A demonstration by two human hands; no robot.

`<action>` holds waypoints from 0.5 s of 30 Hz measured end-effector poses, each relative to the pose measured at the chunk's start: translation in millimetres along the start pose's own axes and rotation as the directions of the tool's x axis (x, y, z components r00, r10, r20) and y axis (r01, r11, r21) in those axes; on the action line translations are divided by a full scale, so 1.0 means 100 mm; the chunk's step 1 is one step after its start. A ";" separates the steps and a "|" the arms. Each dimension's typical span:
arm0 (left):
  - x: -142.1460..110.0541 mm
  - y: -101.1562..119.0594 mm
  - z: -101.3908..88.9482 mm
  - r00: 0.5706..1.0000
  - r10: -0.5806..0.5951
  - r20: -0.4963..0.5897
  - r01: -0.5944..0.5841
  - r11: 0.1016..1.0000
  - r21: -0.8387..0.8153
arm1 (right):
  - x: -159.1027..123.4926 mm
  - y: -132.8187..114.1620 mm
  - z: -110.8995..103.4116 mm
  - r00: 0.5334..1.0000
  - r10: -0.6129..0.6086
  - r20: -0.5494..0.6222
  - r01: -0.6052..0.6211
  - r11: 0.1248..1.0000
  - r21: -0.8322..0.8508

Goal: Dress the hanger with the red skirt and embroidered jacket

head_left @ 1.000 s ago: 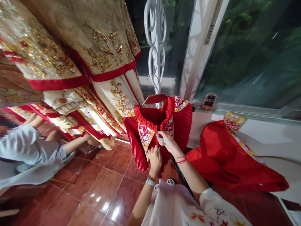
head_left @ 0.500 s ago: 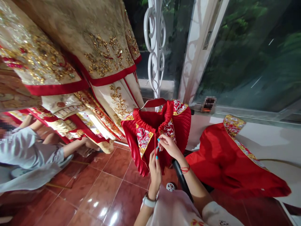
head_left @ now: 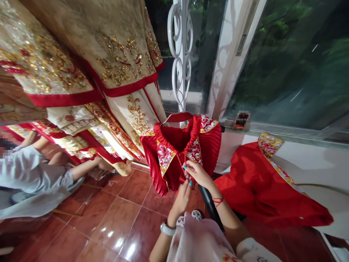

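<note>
A red pleated garment (head_left: 211,145) with embroidered panels hangs from a hanger (head_left: 178,117) in front of me. Red drawstring cords (head_left: 182,162) run down from the front of its gathered waistband. My right hand (head_left: 198,174), with a red string at the wrist, pinches the cords a little below the waistband. Lower and slightly left, my left hand (head_left: 183,196), wearing a white watch, has its fingers pressed together at the cords' lower part. The cords between the fingertips are partly hidden.
Gold-embroidered cream costumes (head_left: 122,65) hang at the left. A white scrolled metal post (head_left: 178,47) stands behind the hanger. Another red garment (head_left: 261,182) lies to the right. A person in light clothes (head_left: 40,171) is at far left, on the tiled floor (head_left: 109,222).
Both hands have shifted down and slightly right along the cords, which stand out more from the garment. The left hand's fingers have turned toward the right hand.
</note>
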State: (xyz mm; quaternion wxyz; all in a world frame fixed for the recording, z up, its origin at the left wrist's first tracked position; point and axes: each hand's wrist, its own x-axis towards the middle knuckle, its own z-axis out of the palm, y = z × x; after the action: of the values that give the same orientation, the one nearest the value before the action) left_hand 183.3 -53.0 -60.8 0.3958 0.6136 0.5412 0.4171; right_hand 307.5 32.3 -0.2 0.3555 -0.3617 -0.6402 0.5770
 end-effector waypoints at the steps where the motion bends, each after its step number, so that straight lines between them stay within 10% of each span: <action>1: 0.01 0.05 -0.12 0.987 0.016 0.160 -0.024 0.999 0.049 | -0.03 -0.01 -0.09 0.999 -0.007 -0.049 0.004 0.998 -0.059; 4: 0.25 0.32 -0.82 0.933 0.129 0.337 -0.186 0.972 0.144 | -0.01 -0.18 -0.53 0.912 -0.167 -0.375 0.071 0.964 -0.257; 8: 1.13 0.85 -2.10 0.939 0.286 -0.191 -0.267 0.956 0.120 | 0.35 -0.69 -1.28 0.667 -0.477 -0.572 0.156 0.840 -0.519; 11: 1.87 1.11 -2.64 0.950 0.254 -0.180 -0.241 0.966 0.093 | 0.75 -1.07 -1.75 0.763 -0.464 -0.451 0.129 0.792 -0.597; 15: 2.35 1.08 -2.62 0.998 0.033 -0.057 -0.016 0.962 0.272 | 1.07 -1.24 -2.07 0.970 -0.177 -0.169 0.076 0.874 -0.480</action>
State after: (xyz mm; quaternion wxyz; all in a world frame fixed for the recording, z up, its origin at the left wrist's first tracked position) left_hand -11.3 178.6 148.4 0.2860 0.6556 0.5975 0.3623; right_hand 429.4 216.0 144.0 0.3592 -0.4525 -0.7425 0.3389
